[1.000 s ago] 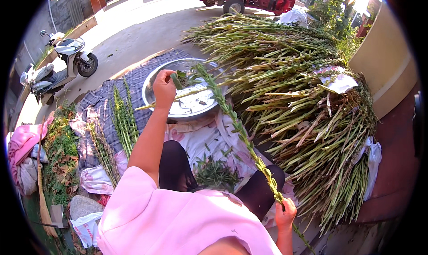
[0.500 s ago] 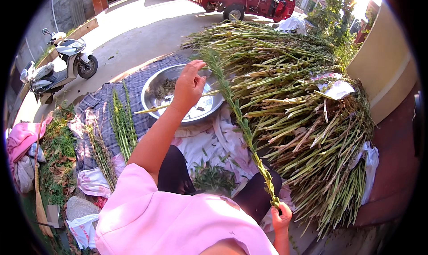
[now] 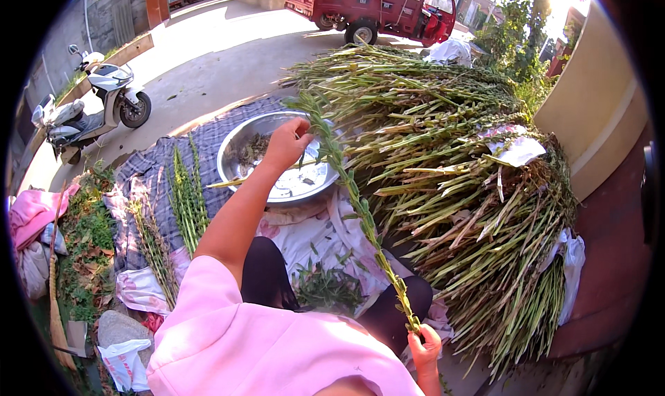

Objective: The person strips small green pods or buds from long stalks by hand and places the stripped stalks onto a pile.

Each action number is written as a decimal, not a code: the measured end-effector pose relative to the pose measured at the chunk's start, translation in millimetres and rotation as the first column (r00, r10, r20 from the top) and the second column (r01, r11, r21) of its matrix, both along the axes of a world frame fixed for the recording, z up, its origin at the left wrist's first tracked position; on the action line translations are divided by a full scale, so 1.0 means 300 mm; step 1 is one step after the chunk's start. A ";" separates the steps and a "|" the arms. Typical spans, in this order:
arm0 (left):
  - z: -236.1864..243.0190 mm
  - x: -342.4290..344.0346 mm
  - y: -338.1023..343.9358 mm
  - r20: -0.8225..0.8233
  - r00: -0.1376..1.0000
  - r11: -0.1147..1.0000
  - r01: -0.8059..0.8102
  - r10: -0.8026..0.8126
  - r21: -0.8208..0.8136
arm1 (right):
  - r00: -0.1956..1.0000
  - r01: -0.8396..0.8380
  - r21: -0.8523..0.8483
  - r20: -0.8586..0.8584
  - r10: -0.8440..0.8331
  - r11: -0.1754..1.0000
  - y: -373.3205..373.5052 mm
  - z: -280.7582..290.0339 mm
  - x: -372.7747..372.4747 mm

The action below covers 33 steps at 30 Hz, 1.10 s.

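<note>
The left hand (image 3: 289, 145) has moved rightward over the basin (image 3: 291, 196) (nearer the leafy stalk (image 3: 364, 214))

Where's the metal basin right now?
In the head view, the basin sits slightly left of centre, left of the stalk pile, with the left hand seen over it.

Long green stalk (image 3: 359, 205) (leafy at the far end), aslant from right hand (image 3: 424, 346).

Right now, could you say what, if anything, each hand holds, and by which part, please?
The right hand grips a leafy green stalk toward its near end. The left hand is above the basin; whether it holds anything cannot be told.
</note>
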<state>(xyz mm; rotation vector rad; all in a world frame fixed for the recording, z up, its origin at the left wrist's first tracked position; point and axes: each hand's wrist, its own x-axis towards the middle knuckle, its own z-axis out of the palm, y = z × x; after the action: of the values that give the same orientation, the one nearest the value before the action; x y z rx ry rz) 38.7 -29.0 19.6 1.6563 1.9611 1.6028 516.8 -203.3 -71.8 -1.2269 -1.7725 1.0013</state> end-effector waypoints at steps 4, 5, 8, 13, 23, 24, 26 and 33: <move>0.028 0.011 -0.032 -0.152 0.988 0.997 0.002 0.009 0.071 | 0.987 0.014 -0.206 -0.155 -0.047 0.978 -0.009 0.012 -0.035; 0.035 0.022 -0.047 -0.206 0.979 0.995 0.025 -0.005 0.094 | 0.985 0.012 -0.224 -0.165 -0.050 0.975 -0.009 0.007 -0.035; 0.047 0.062 -0.084 -0.248 0.969 0.995 0.031 -0.007 0.096 | 0.978 -0.017 -0.254 -0.206 -0.037 0.967 -0.002 -0.005 -0.048; -0.012 0.038 -0.121 -0.269 0.963 0.990 0.042 -0.004 0.137 | 0.954 -0.090 -0.348 -0.300 -0.020 0.933 -0.001 -0.013 -0.035; 0.001 0.010 -0.156 -0.377 0.839 0.915 0.316 -0.393 -0.252 | 0.987 -0.077 -0.450 -0.162 0.003 0.890 -0.007 -0.053 -0.058; -0.005 -0.001 -0.146 -0.336 0.873 0.929 0.282 -0.352 -0.240 | 0.982 -0.069 -0.439 -0.189 -0.017 0.896 -0.016 -0.054 -0.073; -0.004 -0.028 -0.146 -0.188 0.966 0.982 0.166 -0.179 -0.087 | 0.973 -0.093 -0.414 -0.229 -0.005 0.906 -0.013 -0.047 -0.095; -0.168 -0.098 -0.062 0.708 0.706 0.989 0.112 -0.012 -0.095 | 0.970 -0.103 -0.458 -0.242 -0.012 0.883 -0.017 -0.065 -0.101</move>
<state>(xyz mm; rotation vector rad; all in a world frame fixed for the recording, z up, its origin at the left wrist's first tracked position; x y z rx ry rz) 9.2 -47.5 -30.9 0.8260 1.5258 1.6849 486.6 -208.3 -91.1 -1.2839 -1.4175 1.6027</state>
